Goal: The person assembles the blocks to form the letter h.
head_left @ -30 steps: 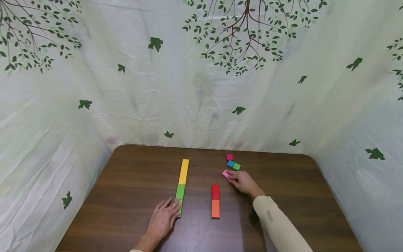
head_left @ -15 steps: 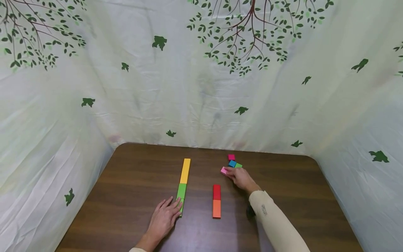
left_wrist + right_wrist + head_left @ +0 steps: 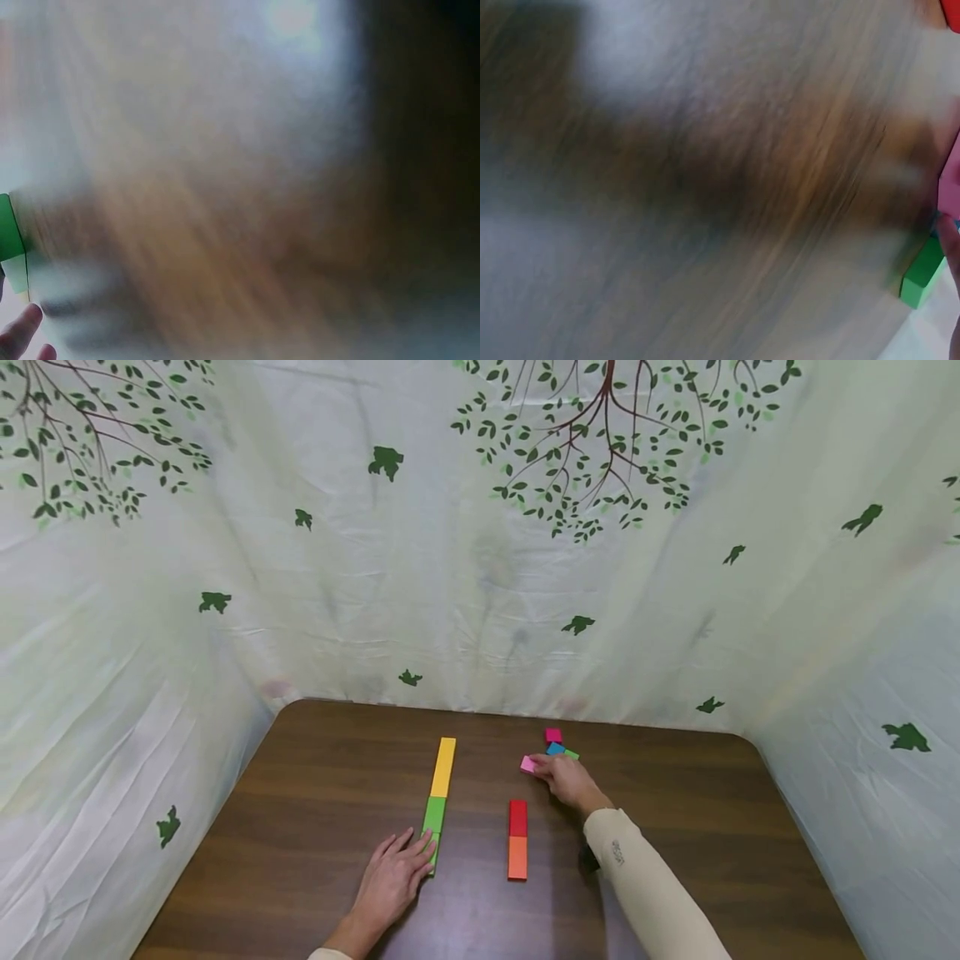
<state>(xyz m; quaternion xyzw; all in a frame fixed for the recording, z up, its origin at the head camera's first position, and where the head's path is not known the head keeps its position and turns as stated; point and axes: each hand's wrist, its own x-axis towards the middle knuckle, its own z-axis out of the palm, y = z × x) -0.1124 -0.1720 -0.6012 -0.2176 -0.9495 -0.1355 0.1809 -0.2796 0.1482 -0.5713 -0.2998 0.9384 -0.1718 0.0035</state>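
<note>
My right hand (image 3: 572, 781) pinches a pink block (image 3: 527, 764) by its right end, low over the table. Just behind its fingers are a blue block (image 3: 555, 748) and a partly hidden green block (image 3: 572, 754). In the right wrist view, the pink block (image 3: 950, 187) and that green block (image 3: 922, 274) show at the right edge. My left hand (image 3: 388, 881) rests with extended fingers on the near end of a row. Green pieces (image 3: 434, 814) form its near part, a yellow strip (image 3: 444, 767) its far part. A green piece (image 3: 10, 229) shows at the left wrist view's edge.
Between the hands, a red block (image 3: 517, 817) and an orange block (image 3: 517, 858) lie end to end. A magenta block (image 3: 553, 735) lies near the far edge of the brown wooden table (image 3: 337, 777). A leaf-patterned cloth (image 3: 480, 610) hangs behind and at both sides.
My right hand has moved the pink block left and slightly away, turning it a little. Its fingers now cover more of the small green block. My left hand stays on the row.
</note>
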